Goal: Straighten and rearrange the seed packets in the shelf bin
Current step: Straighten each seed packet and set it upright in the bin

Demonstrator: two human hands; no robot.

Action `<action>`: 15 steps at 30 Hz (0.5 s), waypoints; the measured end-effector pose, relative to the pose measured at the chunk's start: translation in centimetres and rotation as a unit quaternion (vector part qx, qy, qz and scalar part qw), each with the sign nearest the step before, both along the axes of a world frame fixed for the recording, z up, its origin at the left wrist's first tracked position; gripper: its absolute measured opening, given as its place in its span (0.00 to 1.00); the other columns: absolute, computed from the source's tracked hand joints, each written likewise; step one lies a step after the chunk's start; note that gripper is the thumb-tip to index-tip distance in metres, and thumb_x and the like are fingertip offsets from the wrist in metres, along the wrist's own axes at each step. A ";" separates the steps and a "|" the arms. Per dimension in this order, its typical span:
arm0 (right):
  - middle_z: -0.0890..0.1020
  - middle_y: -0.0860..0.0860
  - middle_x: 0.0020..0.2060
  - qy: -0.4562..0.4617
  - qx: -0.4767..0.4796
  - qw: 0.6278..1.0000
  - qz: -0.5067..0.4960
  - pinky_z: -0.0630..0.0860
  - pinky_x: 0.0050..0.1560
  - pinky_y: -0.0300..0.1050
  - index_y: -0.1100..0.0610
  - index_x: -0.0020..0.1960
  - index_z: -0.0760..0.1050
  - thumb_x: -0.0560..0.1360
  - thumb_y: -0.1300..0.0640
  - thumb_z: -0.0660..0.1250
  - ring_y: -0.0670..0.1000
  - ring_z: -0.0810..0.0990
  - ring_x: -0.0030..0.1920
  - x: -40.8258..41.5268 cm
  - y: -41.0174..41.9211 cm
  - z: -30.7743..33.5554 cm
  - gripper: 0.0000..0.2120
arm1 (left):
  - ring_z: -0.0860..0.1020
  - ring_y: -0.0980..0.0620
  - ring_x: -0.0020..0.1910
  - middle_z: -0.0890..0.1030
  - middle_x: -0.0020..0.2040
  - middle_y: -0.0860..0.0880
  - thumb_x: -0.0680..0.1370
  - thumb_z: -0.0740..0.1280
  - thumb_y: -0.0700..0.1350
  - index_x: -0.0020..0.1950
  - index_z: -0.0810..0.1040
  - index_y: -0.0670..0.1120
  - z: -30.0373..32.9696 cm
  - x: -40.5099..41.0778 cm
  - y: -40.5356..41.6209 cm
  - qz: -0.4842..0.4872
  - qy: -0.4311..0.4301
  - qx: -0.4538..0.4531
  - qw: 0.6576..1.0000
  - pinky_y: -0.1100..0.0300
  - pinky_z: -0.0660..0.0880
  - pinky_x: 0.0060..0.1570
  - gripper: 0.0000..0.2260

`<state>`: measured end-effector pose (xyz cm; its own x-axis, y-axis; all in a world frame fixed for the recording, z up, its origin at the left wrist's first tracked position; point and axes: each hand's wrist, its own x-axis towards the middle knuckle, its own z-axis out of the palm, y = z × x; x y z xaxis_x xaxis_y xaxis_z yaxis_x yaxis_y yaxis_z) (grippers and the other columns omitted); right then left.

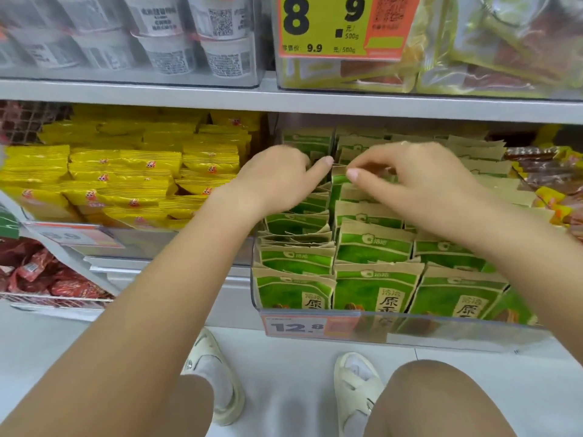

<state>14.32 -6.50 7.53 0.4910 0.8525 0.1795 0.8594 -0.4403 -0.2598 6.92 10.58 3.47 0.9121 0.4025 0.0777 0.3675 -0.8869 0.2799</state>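
Observation:
Green and tan seed packets (373,247) stand upright in three rows inside a clear plastic shelf bin (441,332). My left hand (277,178) reaches into the left row, its fingers tucked down among the packet tops and the thumb stretched toward the middle row. My right hand (419,178) hovers over the middle row with curled fingers, and its fingertips pinch the tan top edge of one packet (339,178). The packets in the left row (296,234) lean and overlap unevenly.
A bin of yellow snack bags (126,181) sits to the left, red packets (47,275) below it. A price tag reading 12.8 (299,326) hangs on the bin front. Shelf board (284,99) runs overhead with cups and bagged goods above. Brown and yellow packets (549,181) lie at right.

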 end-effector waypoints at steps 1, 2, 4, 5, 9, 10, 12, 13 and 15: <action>0.82 0.48 0.53 -0.022 0.013 1.000 -0.003 0.75 0.49 0.46 0.48 0.61 0.77 0.79 0.43 0.56 0.50 0.79 0.52 0.1 0.5 -0.1 0.18 | 0.75 0.49 0.36 0.76 0.34 0.47 0.84 0.48 0.60 0.36 0.76 0.44 -0.2 -0.6 -0.5 -0.001 -0.010 0.000 1.000 0.55 0.66 0.34 0.29; 0.81 0.49 0.55 -0.038 0.010 0.999 0.000 0.75 0.52 0.49 0.49 0.63 0.76 0.80 0.45 0.57 0.51 0.78 0.55 0.3 1.2 -0.3 0.18 | 0.74 0.49 0.37 0.76 0.33 0.48 0.84 0.47 0.59 0.35 0.76 0.45 -0.4 -1.1 -0.9 -0.008 -0.015 0.002 1.000 0.54 0.68 0.39 0.29; 0.78 0.53 0.61 -0.056 -0.035 0.998 0.012 0.75 0.56 0.52 0.52 0.69 0.71 0.81 0.47 0.56 0.55 0.75 0.61 1.0 2.7 -1.1 0.19 | 0.76 0.49 0.43 0.77 0.34 0.50 0.84 0.44 0.57 0.37 0.77 0.47 -0.8 -2.0 -1.6 -0.031 -0.007 0.007 0.999 0.50 0.68 0.62 0.29; 0.77 0.56 0.61 -0.059 -0.062 0.996 0.014 0.75 0.56 0.53 0.53 0.70 0.69 0.81 0.48 0.55 0.58 0.75 0.61 1.5 3.6 -1.5 0.20 | 0.77 0.49 0.46 0.78 0.36 0.50 0.85 0.43 0.56 0.41 0.79 0.47 -1.0 -2.2 -1.8 -0.038 -0.001 0.008 0.999 0.49 0.60 0.71 0.29; 0.76 0.59 0.57 -0.035 -0.093 0.995 -0.001 0.73 0.51 0.50 0.57 0.69 0.68 0.82 0.52 0.55 0.59 0.76 0.54 3.1 6.9 -1.7 0.18 | 0.79 0.50 0.53 0.83 0.45 0.48 0.85 0.45 0.53 0.53 0.81 0.48 -1.2 -3.0 -1.9 -0.031 -0.009 -0.008 0.999 0.49 0.52 0.76 0.25; 0.76 0.58 0.56 -0.027 -0.097 0.995 -0.006 0.73 0.51 0.49 0.57 0.69 0.68 0.82 0.52 0.55 0.57 0.74 0.52 3.4 7.6 -1.6 0.18 | 0.78 0.50 0.54 0.83 0.48 0.48 0.85 0.45 0.52 0.54 0.81 0.49 -1.3 -3.1 -2.1 -0.029 -0.013 -0.009 0.999 0.49 0.52 0.76 0.24; 0.76 0.56 0.53 -0.019 -0.105 0.994 -0.014 0.71 0.48 0.45 0.58 0.68 0.68 0.81 0.52 0.58 0.54 0.73 0.49 3.8 8.8 -1.7 0.18 | 0.78 0.50 0.56 0.83 0.52 0.48 0.85 0.46 0.53 0.52 0.79 0.50 -1.3 -3.3 -2.3 -0.021 -0.027 -0.026 0.999 0.49 0.55 0.75 0.22; 0.77 0.55 0.52 -0.020 -0.108 0.994 -0.022 0.72 0.45 0.45 0.57 0.67 0.69 0.80 0.53 0.59 0.54 0.74 0.48 3.9 9.3 -1.8 0.17 | 0.78 0.50 0.58 0.83 0.54 0.49 0.85 0.46 0.54 0.51 0.77 0.51 -1.4 -3.3 -2.2 -0.018 -0.033 -0.036 0.999 0.48 0.56 0.74 0.20; 0.78 0.54 0.51 -0.033 -0.116 0.991 -0.054 0.74 0.43 0.45 0.56 0.65 0.72 0.78 0.56 0.62 0.56 0.77 0.48 4.0 10.1 -2.1 0.16 | 0.76 0.49 0.62 0.81 0.61 0.48 0.85 0.47 0.55 0.58 0.79 0.47 -1.5 -3.2 -2.0 -0.014 -0.034 -0.048 0.998 0.48 0.57 0.74 0.22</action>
